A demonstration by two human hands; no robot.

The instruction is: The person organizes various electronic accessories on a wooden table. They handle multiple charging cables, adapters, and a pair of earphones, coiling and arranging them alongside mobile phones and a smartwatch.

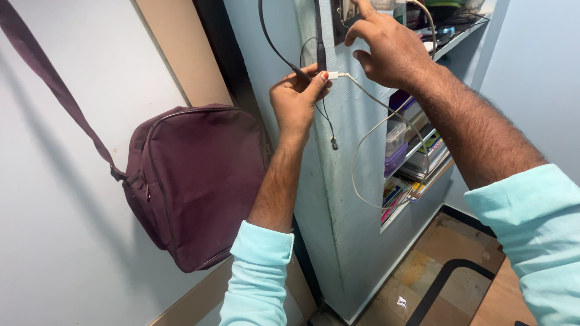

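Note:
My left hand (297,99) pinches the small white plug of a white cable (362,136) against the edge of a pale blue wall. That cable loops down and back up toward the shelves. Black neckband earphones (320,51) hang along the same wall edge, one earbud (333,143) dangling below my left hand. Raised near the top of the wall edge, my right hand (389,51) has its fingers curled and points up at a wall socket plate (345,11). Both arms wear light turquoise sleeves.
A dark maroon shoulder bag (193,181) hangs by its strap on the white wall at left. Built-in shelves (417,163) at right hold plastic boxes, books and small items. A tiled floor (447,278) lies below at the right.

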